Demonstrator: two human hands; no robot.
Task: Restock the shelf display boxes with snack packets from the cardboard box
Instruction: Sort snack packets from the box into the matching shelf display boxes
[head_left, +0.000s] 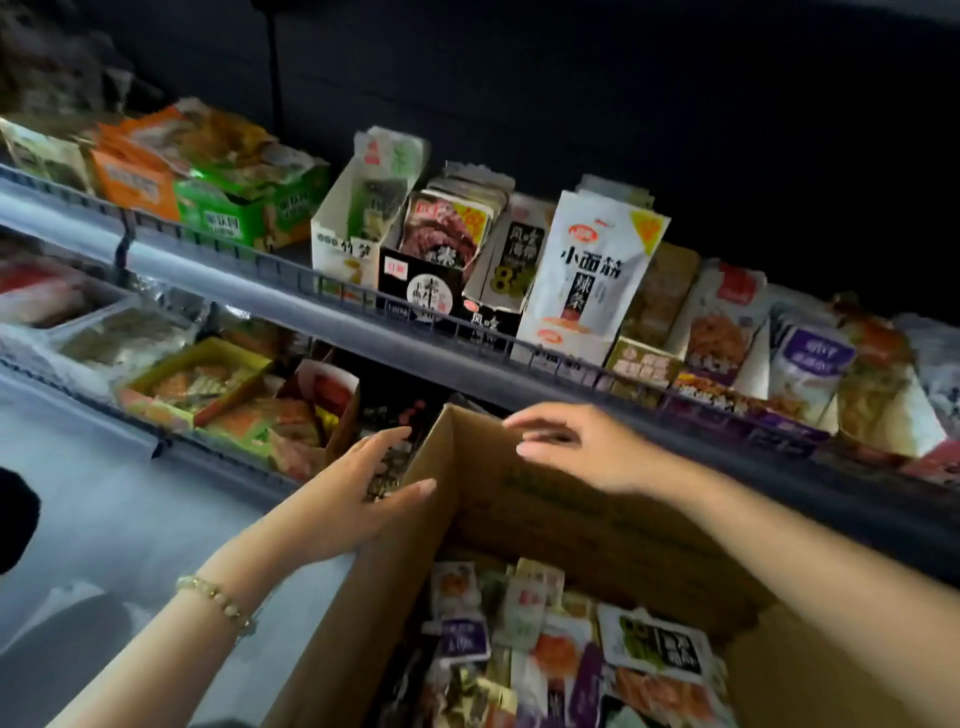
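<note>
**Now: both hands at the cardboard box, nothing picked up**

Seen from the head camera, the left hand (363, 483) lies against the outer side of the cardboard box (597, 525) at its left wall. Its fingers are nearly straight and point toward the shelves, and its thumb rests across the wall's rim. It holds no packet. A beaded bracelet (218, 597) sits on that wrist.

The right hand (582, 447) is palm down over the box's far wall. Its fingers are loosely spread and slightly blurred, with the tips near the far left corner. It holds nothing; whether it touches the cardboard cannot be told.

Nearer the person than both hands, the open box is filled with mixed snack packets (561, 649) lying loose in a heap.

Beyond the right hand, past a wire-fronted shelf (260, 280), display boxes (343, 244) stand in a row with packets upright in them. One tall white packet (587, 270) leans forward. Beyond the left hand, a lower shelf (208, 384) carries more opened boxes of packets.
</note>
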